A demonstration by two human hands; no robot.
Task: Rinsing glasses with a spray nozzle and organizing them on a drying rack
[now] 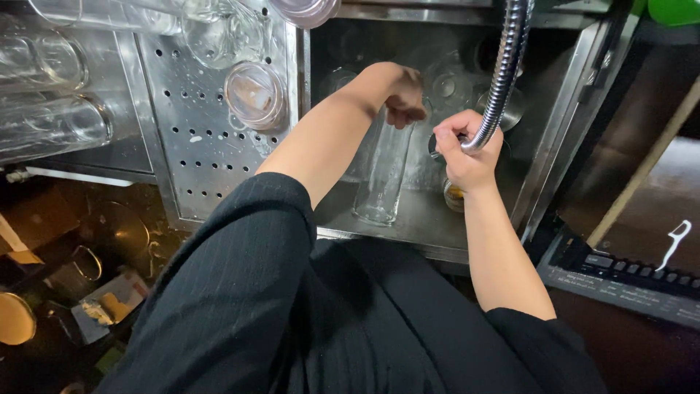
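- Several glasses (51,124) lie on their sides at far left, mouths toward the camera, so they can drain.
- One perforated drainboard (197,138) sits beside them; its holes let water run off. An upturned glass (255,95) rests on it near the sink edge, probably set there to drip dry.
- Below the drainboard, a dark shelf area holds a cup (86,264) and small clutter, too dim to tell apart.
- One left hand (401,91) reaches into the sink (561,124) from a black sleeve (240,277); its fingers are closed around the top of a tall clear glass (383,175). The grip at the rim keeps the glass upright and steady on the sink floor.
- The glass stands in the middle of the sink, just left of the hose, its base touching the steel bottom.
- One right hand (467,149) wraps its fingers tightly around the lower end of a flexible metal hose (507,66), which hangs from above. Held this low, the nozzle can be aimed; the nozzle itself is hidden by the hand.
- More glassware shows dimly at the back of the sink, and something yellowish (453,194) sits under the right hand.
- One keyboard-like device (627,281) lies on the dark counter at right, with a white floss pick (677,241) beside it.
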